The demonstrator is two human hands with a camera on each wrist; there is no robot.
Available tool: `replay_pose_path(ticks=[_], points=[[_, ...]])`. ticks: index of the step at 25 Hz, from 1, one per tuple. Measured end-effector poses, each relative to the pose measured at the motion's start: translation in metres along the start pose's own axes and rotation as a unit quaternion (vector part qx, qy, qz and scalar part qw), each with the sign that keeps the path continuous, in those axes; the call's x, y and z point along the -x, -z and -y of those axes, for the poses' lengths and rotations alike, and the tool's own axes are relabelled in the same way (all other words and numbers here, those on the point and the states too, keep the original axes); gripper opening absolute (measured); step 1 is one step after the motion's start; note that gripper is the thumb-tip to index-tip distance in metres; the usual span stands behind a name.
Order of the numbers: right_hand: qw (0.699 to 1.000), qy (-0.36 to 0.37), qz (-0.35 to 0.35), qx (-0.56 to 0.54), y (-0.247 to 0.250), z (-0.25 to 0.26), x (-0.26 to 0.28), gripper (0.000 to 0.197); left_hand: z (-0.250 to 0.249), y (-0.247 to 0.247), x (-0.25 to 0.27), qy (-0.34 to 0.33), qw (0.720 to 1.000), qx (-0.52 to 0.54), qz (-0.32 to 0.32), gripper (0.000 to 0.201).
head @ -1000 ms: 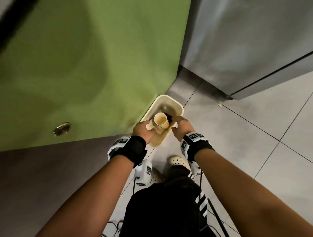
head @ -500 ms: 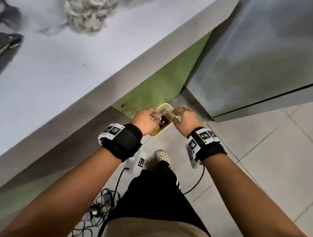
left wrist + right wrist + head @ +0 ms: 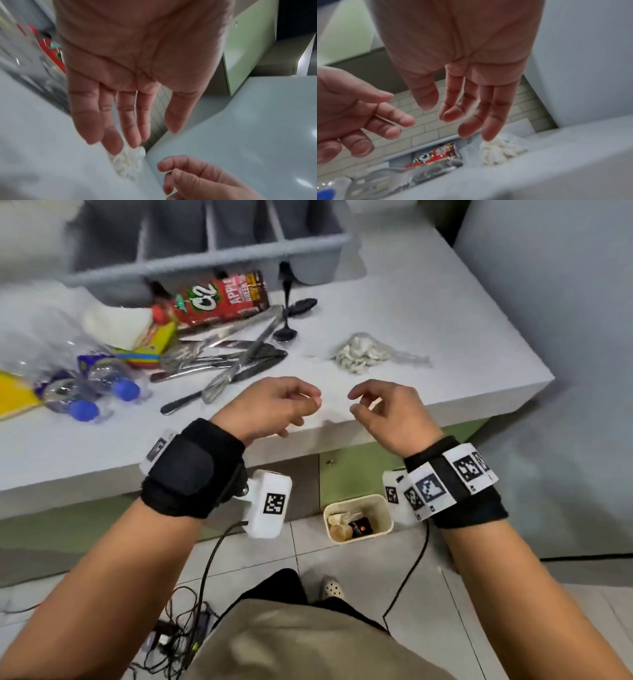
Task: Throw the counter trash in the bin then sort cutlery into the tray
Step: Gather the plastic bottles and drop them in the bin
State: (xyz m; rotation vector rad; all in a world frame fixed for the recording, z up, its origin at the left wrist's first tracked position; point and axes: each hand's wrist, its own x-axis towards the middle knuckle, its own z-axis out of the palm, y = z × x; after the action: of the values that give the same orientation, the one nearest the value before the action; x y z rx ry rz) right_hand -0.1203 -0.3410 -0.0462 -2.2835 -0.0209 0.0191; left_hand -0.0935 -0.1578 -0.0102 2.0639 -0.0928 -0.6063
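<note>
The red bottle label lying on the bench read "C2" in large white letters, then "APPLE" and, blurred, "GREEN". Other print there was too small to read.

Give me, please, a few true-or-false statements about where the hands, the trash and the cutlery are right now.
1. Both hands are empty. True: the left hand and right hand hover at the counter edge with loosely curled fingers.
2. The red bottle is in the bin. False: it lies on the counter, in front of the grey tray.
3. The bin stands on the floor and holds paper cups. True.
4. The cutlery is sorted into the tray. False: it lies in a loose pile on the counter.
5. The crumpled plastic wrap lies to the right of the cutlery. True.
</note>
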Motion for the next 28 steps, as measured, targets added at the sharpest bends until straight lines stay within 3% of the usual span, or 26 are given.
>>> replay_pose_path(ticks=[8,12,16,19,22,28], points=[[0.994,0.102,0.023,0.020,-0.031,0.095,-0.058,0.018,0.026,0.112,0.039,-0.012,0.979,0.062,-0.194,0.008],[0.986,0.133,0.054,0.081,-0.068,0.139,-0.103,0.019,0.061,0.180,0.038,-0.016,0.952,-0.002,-0.306,0.019],[0.978,0.126,0.085,0.145,-0.108,0.174,-0.144,0.022,0.101,0.240,0.028,0.056,0.920,-0.079,-0.379,0.037],[0.976,0.124,0.104,0.143,-0.151,0.206,-0.161,0.024,0.130,0.270,0.022,0.131,0.907,-0.108,-0.385,0.054],[0.967,0.130,0.136,0.173,-0.195,0.236,-0.168,0.032,0.150,0.279,0.015,0.180,0.913,-0.103,-0.352,0.076],[0.945,0.093,0.211,0.233,-0.261,0.254,-0.167,0.066,0.183,0.281,-0.005,0.193,0.927,0.009,-0.322,0.109]])
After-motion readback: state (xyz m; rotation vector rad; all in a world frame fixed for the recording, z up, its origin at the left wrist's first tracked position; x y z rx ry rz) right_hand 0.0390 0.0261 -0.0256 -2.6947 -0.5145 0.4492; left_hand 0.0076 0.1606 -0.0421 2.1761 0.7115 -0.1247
